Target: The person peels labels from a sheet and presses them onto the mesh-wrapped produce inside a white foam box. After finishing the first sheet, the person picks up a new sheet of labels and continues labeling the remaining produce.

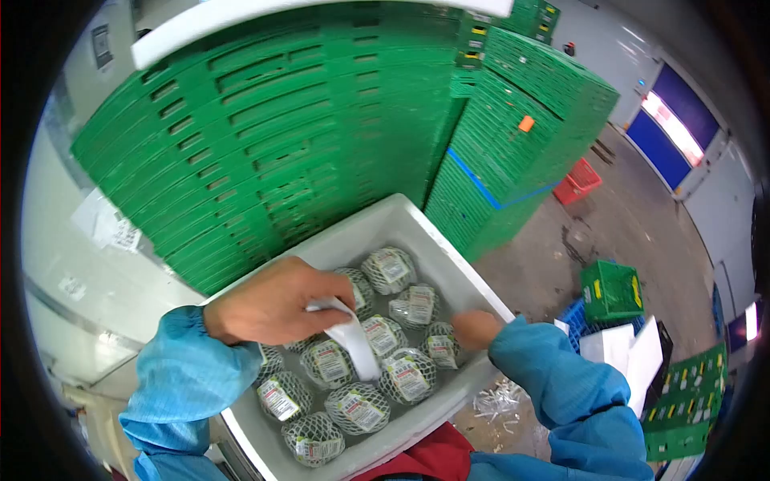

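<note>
Below me stands a white foam box (473, 280) holding several round items in white mesh netting with printed labels, such as this netted item (407, 375). My left hand (281, 303), over the left side of the box, pinches a curved white strip (358, 346) between thumb and fingers. The strip hangs down over the netted items; its material is hard to make out. My right hand (476, 329) is at the inside of the right wall, close beside a netted item (441, 345). Its fingers are mostly hidden, so whether it grips anything does not show.
Tall stacks of green crates (305, 128) rise just behind the box, with another green stack (513, 144) to the right. A red basket (577, 181), a green crate (611, 290) and white sheets (622, 353) are on the right. White scraps (499, 401) litter the floor.
</note>
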Demonstrator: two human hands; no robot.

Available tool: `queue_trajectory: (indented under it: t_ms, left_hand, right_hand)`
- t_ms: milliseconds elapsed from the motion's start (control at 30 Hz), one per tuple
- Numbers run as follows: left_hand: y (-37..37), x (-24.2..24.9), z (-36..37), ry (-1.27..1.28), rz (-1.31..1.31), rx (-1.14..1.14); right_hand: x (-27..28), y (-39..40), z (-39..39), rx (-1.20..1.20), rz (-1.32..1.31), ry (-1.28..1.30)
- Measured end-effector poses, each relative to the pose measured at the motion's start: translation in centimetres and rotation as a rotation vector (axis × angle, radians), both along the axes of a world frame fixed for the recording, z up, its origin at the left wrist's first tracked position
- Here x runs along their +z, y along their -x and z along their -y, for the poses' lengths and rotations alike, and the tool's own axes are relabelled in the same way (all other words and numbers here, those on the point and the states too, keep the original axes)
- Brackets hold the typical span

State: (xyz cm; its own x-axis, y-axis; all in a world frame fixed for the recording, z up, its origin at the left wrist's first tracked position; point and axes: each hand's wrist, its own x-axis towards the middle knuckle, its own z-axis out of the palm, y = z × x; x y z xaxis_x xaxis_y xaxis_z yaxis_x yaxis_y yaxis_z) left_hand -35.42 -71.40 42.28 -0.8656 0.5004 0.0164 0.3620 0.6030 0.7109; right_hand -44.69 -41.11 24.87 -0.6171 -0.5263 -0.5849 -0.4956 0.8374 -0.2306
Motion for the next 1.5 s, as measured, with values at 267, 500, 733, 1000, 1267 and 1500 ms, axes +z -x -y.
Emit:
queue_trajectory:
  t_ms: [267, 500, 733, 1000, 1267, 1500]
  left_hand:
    - [-5.8, 0.6, 1.3, -0.312, 0.019, 0.738]
    - [-13.0, -0.9, 0.3, -0.761, -0.143, 0.909]
    - [-20.3, 0.5, -2.0, -0.018, -0.259, 1.309]
    - [-23.9, -6.7, -3.0, -1.383, 0.065, 1.155]
    - [-25.4, -10.8, -2.2, -1.085, -0.25, 1.228]
    - [-26.3, -11.4, -1.9, -1.044, -0.315, 1.267]
  right_hand:
    - [10.8, -3.4, 9.6, -0.039, 0.539, 1.212]
    - [12.2, -2.8, 12.6, 0.078, 0.509, 1.34]
    - [13.6, -5.0, 14.1, 0.694, -0.201, 1.581]
    - [9.5, -8.6, 13.5, 0.987, -0.533, 1.502]
    - [4.4, -10.6, 14.4, -0.263, 1.542, 1.084]
    - [3.3, -14.8, 15.5, -0.403, 1.286, 0.963]
